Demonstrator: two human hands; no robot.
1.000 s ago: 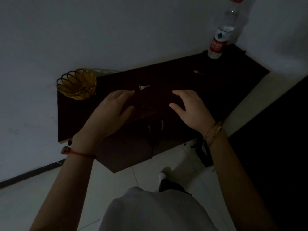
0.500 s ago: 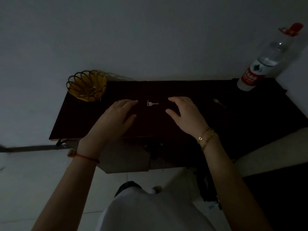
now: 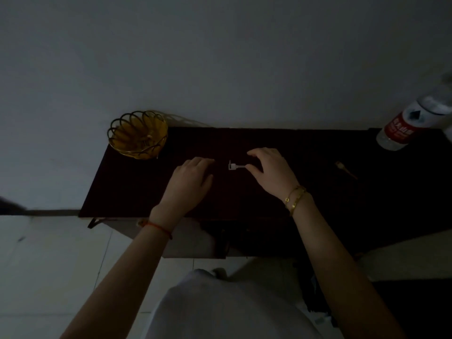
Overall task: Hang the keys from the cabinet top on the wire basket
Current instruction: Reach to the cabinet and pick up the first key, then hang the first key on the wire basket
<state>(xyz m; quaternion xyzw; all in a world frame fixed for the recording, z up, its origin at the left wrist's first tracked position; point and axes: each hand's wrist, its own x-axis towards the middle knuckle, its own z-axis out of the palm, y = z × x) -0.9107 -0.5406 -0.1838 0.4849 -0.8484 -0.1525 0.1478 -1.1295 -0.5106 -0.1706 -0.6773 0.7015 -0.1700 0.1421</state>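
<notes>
The dark cabinet top (image 3: 146, 187) spanned the middle of the frame against a pale wall. A water bottle (image 3: 403, 123) stood at the right edge of the frame, and the gold wire basket (image 3: 138, 134) sat at the cabinet's upper-left corner, well apart from the hands. The left hand (image 3: 189, 182) lay palm-down left of centre, fingers relaxed and slightly spread, holding nothing. The right hand (image 3: 271, 173) was arched right of centre, thumb and forefinger curved in a narrow pinch, with the thumb tip at the blade end of the key (image 3: 235, 166). The key lay flat at frame centre, between the hands; whether the fingers had closed on it could not be determined. A second small object (image 3: 346, 170) lay further right, too dim to identify.

Risk assessment: the key lay flat on a hard surface in low light. A shallow pinch on the thin blade would likely slide it rather than lift it. Its small ring also appeared difficult to hook over the basket wire.
</notes>
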